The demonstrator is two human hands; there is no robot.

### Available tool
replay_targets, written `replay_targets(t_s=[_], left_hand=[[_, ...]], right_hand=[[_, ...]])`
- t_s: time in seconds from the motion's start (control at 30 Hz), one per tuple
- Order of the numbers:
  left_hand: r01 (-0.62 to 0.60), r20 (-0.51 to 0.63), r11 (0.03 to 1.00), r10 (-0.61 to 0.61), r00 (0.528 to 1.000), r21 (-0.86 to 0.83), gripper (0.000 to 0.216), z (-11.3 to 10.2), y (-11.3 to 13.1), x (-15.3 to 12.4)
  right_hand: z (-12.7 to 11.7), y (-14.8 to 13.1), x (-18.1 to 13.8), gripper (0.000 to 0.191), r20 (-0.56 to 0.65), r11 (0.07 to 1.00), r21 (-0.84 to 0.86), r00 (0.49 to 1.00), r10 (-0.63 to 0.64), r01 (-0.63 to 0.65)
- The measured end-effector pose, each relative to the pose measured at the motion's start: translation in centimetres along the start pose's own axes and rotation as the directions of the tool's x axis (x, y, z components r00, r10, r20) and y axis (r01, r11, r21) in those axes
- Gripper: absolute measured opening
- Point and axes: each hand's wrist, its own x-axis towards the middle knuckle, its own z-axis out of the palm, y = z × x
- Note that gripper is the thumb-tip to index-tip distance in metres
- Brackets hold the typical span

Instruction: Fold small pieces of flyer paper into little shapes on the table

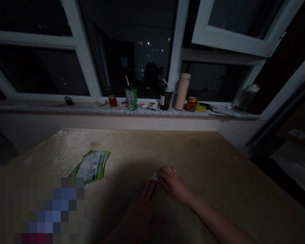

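My left hand (141, 206) lies flat on the table, fingers stretched forward and thumb apart. Its fingertips reach the near edge of a small whitish printed piece (154, 176), perhaps paper or wrapper; most of it is hidden by my hands. From the right, my right hand (173, 183) rests on the table with curled fingers, its thumb and fingertips closed at the piece's right side. To the left lie green printed packets (98, 166), overlapping, with a pale label facing up. The light is dim.
The tan table (193, 149) ends at a wall below a stone windowsill (147, 112). On the sill stand a green cup (131, 98), a dark cup (165, 100), a pinkish flask (182, 91), a red jar (113, 101) and a gold can (191, 104). The lower left corner is pixelated.
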Motion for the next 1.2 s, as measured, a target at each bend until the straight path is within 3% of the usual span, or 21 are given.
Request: replay_targets(t_s=[0.3,0.47,0.63,0.8,1.2], left_hand=[[-0.039,0.020,0.999,0.039,0.999,0.029,0.092,0.0,0.1,0.2],[-0.020,0.034,0.999,0.019,0.999,0.030,0.092,-0.5,0.6,0.4],[-0.046,0.032,0.997,0.044,0.998,0.057,0.089,-0.6,0.4,0.3],[-0.070,0.017,0.994,0.069,0.997,0.080,0.086,-0.3,-0.1,0.3],[-0.072,0.005,0.989,0.071,0.997,0.128,0.084,-0.1,-0.2,0.1]], right_hand=[[-0.9,-0.3,-0.2,0.014,-0.023,1.000,-0.008,1.000,-0.001,0.000],[-1.5,-1.7,-2.6,0.028,-0.037,0.984,-0.054,0.984,-0.172,0.170],[-0.9,-2.9,-4.7,0.038,0.005,0.993,-0.090,0.997,-0.071,0.071],[-0.5,-3.0,-4.9,0.040,-0.005,0.999,-0.037,1.000,0.011,-0.011],[-0.1,-3.2,-4.5,0.036,-0.105,1.000,-0.008,0.994,0.010,-0.011]])
